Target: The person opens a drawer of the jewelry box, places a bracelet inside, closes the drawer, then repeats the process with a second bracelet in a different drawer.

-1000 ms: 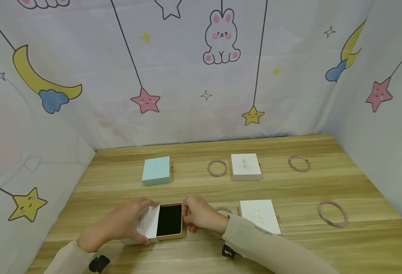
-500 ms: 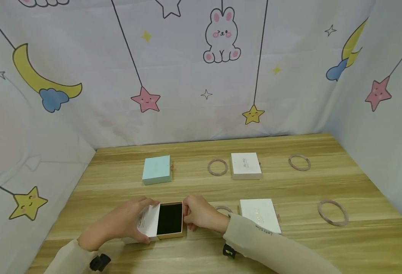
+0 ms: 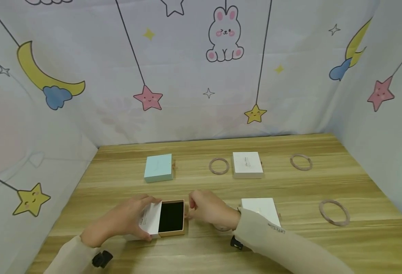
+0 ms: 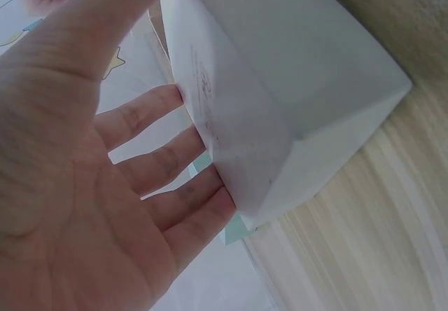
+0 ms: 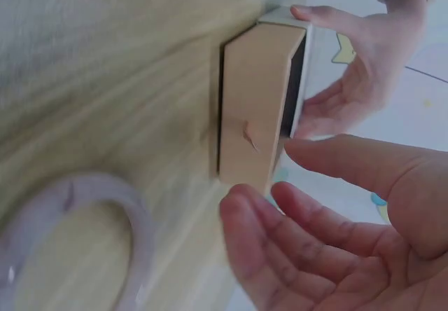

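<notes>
Your left hand (image 3: 118,222) grips the white sleeve (image 3: 150,220) of a tan drawer box (image 3: 172,217), its black-lined tray bare; your right hand (image 3: 209,209) hovers beside it, fingers relaxed.

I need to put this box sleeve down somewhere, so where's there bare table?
Free: the wood left of the teal box, and the strip between the far bangle and near bangle. Crowded: around the open box, where both hands, a bangle and the white box sit close.
</notes>
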A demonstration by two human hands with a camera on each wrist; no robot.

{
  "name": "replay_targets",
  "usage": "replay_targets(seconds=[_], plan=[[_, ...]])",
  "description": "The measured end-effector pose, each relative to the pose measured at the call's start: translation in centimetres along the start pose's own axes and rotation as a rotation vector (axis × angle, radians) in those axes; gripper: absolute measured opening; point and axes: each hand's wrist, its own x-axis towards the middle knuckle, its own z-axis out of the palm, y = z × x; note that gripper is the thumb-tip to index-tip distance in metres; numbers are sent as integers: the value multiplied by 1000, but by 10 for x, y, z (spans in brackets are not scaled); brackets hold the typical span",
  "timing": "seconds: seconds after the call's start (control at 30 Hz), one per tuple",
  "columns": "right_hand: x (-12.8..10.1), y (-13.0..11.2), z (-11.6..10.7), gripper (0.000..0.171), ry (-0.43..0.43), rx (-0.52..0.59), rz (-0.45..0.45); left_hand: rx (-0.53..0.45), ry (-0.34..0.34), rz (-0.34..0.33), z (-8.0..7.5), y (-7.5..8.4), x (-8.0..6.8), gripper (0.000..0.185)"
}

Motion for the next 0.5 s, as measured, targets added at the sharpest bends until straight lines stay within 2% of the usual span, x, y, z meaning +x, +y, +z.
replay_targets(seconds=[0.13, 0.5], plan=[[-4, 0, -6, 22, -11, -97, -12, -2, -9, -4, 0, 0, 1, 95], [-17, 10, -17, 29, -56, -213, -29, -1, -14, -6, 0, 0, 0, 96]])
